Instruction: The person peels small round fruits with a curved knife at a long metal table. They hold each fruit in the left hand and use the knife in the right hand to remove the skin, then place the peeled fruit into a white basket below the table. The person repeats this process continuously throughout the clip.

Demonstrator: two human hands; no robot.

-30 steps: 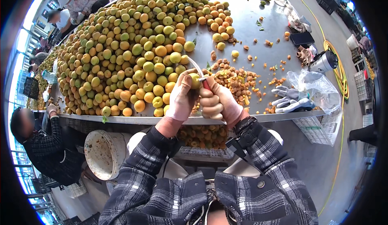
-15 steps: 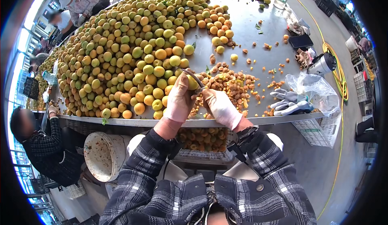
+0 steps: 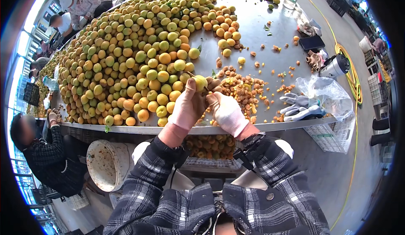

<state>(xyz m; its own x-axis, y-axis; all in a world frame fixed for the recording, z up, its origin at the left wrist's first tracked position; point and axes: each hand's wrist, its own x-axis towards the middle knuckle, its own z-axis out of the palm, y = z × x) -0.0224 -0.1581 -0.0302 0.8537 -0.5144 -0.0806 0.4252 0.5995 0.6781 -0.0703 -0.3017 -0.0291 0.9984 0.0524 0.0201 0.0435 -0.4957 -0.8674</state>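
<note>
My gloved left hand [image 3: 188, 104] is closed around a yellow-green apricot [image 3: 200, 83] above the table's near edge. Pinched in the fingers of my gloved right hand [image 3: 229, 111] is a thin, dark, curved knife [image 3: 206, 90], held against the fruit; much of it is hidden. To the left spreads a big heap of whole apricots [image 3: 126, 70]. Just beyond my right hand lies a pile of brown pits and scraps [image 3: 242, 87]. Under the table edge, between my forearms, a crate holds cut apricots [image 3: 211, 145].
The metal table [image 3: 253, 28] has a raised rim. At right lie spare gloves [image 3: 300, 107], a plastic bag [image 3: 327, 93], a phone [image 3: 312, 43] and a tumbler [image 3: 335, 67]. A white bucket [image 3: 105, 165] stands at lower left, near a seated co-worker [image 3: 50, 150]. A yellow hose [image 3: 356, 87] runs along the floor.
The apricot has turned in my left hand and shows more of its side. Less of the dark curved blade is visible. Both hands stay close together over the same spot.
</note>
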